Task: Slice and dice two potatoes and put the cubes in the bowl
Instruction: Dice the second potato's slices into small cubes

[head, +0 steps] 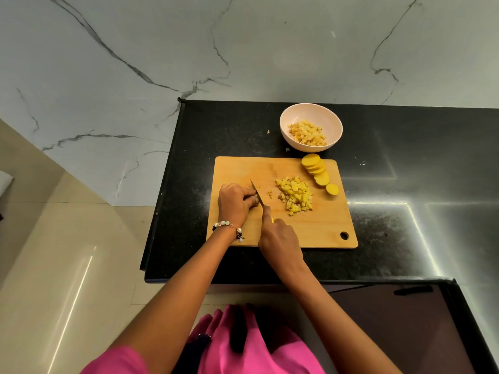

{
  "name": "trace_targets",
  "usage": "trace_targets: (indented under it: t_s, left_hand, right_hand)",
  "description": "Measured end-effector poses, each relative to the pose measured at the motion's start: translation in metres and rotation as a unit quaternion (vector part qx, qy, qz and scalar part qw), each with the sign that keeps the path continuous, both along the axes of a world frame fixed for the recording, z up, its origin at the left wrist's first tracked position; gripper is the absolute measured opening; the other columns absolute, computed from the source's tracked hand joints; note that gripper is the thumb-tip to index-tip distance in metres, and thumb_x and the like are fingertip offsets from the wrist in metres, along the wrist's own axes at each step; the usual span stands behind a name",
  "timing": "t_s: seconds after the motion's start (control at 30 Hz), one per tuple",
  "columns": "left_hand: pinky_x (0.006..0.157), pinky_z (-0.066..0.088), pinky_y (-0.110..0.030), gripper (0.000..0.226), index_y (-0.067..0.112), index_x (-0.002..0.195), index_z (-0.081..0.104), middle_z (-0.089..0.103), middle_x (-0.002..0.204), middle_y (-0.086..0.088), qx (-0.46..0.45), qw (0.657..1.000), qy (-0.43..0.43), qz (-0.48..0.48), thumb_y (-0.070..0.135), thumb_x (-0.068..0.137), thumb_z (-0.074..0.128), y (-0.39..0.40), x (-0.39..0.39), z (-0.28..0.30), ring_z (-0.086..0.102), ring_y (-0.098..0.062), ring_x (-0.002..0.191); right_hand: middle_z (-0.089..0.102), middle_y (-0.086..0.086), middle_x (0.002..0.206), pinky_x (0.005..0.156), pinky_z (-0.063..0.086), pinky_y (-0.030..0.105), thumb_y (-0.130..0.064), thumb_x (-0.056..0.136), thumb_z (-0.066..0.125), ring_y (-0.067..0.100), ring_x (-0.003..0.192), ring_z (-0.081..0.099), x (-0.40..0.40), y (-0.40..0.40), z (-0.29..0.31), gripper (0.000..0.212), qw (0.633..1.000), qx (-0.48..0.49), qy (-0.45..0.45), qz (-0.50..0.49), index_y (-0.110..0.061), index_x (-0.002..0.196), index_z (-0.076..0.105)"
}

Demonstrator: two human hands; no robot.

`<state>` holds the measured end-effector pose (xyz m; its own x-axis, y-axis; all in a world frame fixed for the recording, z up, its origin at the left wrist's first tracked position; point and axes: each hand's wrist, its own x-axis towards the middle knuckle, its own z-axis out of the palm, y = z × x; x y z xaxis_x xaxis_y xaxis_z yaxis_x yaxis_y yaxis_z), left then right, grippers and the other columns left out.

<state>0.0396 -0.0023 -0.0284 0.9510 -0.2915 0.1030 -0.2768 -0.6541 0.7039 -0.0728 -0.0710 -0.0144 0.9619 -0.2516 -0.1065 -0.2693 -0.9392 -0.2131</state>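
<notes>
Wooden cutting board [237, 168] at frame centre on black tabletop [405, 238]. Left hand [234, 201] curled over potato piece, mostly hidden. Right hand [279, 240] grips knife [258, 195], blade pointing toward upper left. Potato cubes [295, 195] heaped mid-board; slices [317, 170] fanned along diagonal at upper right; bowl [311, 130] above holds cubes.

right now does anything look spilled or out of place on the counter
A few small scraps lie loose on the black counter: one left of the bowl and one just before it, off the cutting board. The diced potato pile and slices sit tidily on the board.
</notes>
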Motion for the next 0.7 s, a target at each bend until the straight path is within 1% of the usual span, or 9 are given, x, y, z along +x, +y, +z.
trace_targets:
  t_s: [0.07, 0.13, 0.17, 0.2, 0.27, 0.33, 0.5, 0.6, 0.7]
  left_hand:
    - [0.077, 0.032, -0.024, 0.022, 0.01, 0.092, 0.076, 0.073, 0.086, -0.009, -0.011, 1.0, 0.002, 0.003, 0.019, 0.073, 0.077, 0.001, 0.0, 0.0, 0.059, -0.022, 0.085]
    - [0.075, 0.03, -0.021, 0.023, 0.01, 0.092, 0.076, 0.072, 0.085, -0.008, -0.014, 1.0, 0.001, 0.005, 0.02, 0.072, 0.078, 0.002, 0.0, -0.001, 0.058, -0.021, 0.084]
    - [0.075, 0.03, -0.021, 0.023, 0.009, 0.093, 0.076, 0.072, 0.086, -0.008, -0.014, 1.0, 0.002, 0.005, 0.02, 0.072, 0.078, 0.002, -0.001, -0.001, 0.058, -0.021, 0.084]
    - [0.075, 0.03, -0.021, 0.024, 0.009, 0.094, 0.075, 0.072, 0.086, -0.009, -0.014, 1.0, 0.004, 0.005, 0.02, 0.073, 0.078, 0.002, -0.001, 0.0, 0.057, -0.02, 0.084]
    - [0.075, 0.03, -0.021, 0.025, 0.01, 0.095, 0.075, 0.071, 0.087, -0.009, -0.015, 1.0, 0.009, 0.007, 0.02, 0.072, 0.078, 0.002, -0.002, 0.0, 0.053, -0.015, 0.082]
    - [0.073, 0.03, -0.021, 0.025, 0.011, 0.095, 0.075, 0.069, 0.087, -0.008, -0.022, 1.0, 0.016, 0.011, 0.021, 0.072, 0.079, 0.003, -0.002, -0.003, 0.05, -0.013, 0.082]
    - [0.073, 0.038, -0.025, 0.033, 0.014, 0.1, 0.074, 0.067, 0.089, -0.006, -0.032, 0.999, 0.025, 0.009, 0.026, 0.07, 0.08, 0.009, -0.001, -0.012, 0.055, -0.021, 0.09]
    - [0.076, 0.038, -0.026, 0.034, 0.012, 0.102, 0.073, 0.066, 0.093, -0.007, -0.027, 0.999, 0.014, 0.017, 0.026, 0.071, 0.079, 0.008, -0.003, -0.015, 0.054, -0.022, 0.091]
    - [0.076, 0.034, -0.024, 0.026, 0.01, 0.096, 0.075, 0.066, 0.092, -0.008, -0.025, 0.999, -0.004, 0.028, 0.023, 0.073, 0.078, 0.007, -0.004, -0.019, 0.054, -0.025, 0.093]
  right_hand:
    - [0.058, 0.019, 0.096, 0.055, 0.029, 0.034, -0.004, 0.09, 0.04, 0.035, 0.072, 0.06, -0.011, 0.0, -0.003, 0.065, 1.0, -0.028, 0.004, 0.004, -0.001, 0.149, 0.013]
    - [0.059, 0.016, 0.075, 0.043, 0.025, 0.031, -0.002, 0.073, 0.064, 0.03, 0.048, 0.056, -0.022, 0.001, -0.005, 0.071, 0.997, -0.073, 0.004, -0.006, 0.003, 0.14, 0.039]
    - [0.058, 0.015, 0.07, 0.041, 0.023, 0.03, -0.002, 0.069, 0.067, 0.029, 0.044, 0.054, -0.024, 0.001, -0.008, 0.072, 0.996, -0.085, -0.016, -0.016, 0.002, 0.137, 0.044]
    - [0.06, 0.016, 0.077, 0.043, 0.025, 0.031, -0.003, 0.075, 0.062, 0.031, 0.05, 0.057, -0.024, 0.0, -0.007, 0.071, 0.997, -0.072, -0.009, -0.013, 0.001, 0.141, 0.037]
    - [0.057, 0.017, 0.1, 0.056, 0.031, 0.034, -0.006, 0.091, 0.039, 0.034, 0.075, 0.06, -0.022, -0.002, -0.007, 0.066, 1.0, -0.023, 0.009, -0.013, -0.005, 0.15, 0.009]
    - [0.055, 0.016, 0.107, 0.062, 0.031, 0.035, -0.008, 0.095, 0.031, 0.034, 0.085, 0.057, -0.021, -0.008, -0.008, 0.064, 1.0, -0.006, 0.016, -0.024, -0.009, 0.151, 0.0]
    - [0.059, 0.016, 0.104, 0.068, 0.034, 0.036, -0.009, 0.094, 0.033, 0.033, 0.089, 0.055, -0.017, -0.023, -0.006, 0.061, 0.996, 0.048, -0.013, -0.069, -0.01, 0.151, 0.009]
    - [0.062, 0.018, 0.101, 0.066, 0.032, 0.036, -0.009, 0.094, 0.035, 0.034, 0.089, 0.055, -0.013, -0.02, 0.001, 0.059, 0.994, 0.09, -0.04, -0.04, -0.011, 0.151, 0.017]
    - [0.064, 0.019, 0.1, 0.064, 0.032, 0.036, -0.011, 0.095, 0.036, 0.036, 0.089, 0.056, -0.01, -0.014, 0.005, 0.058, 0.995, 0.098, -0.032, -0.019, -0.011, 0.15, 0.019]
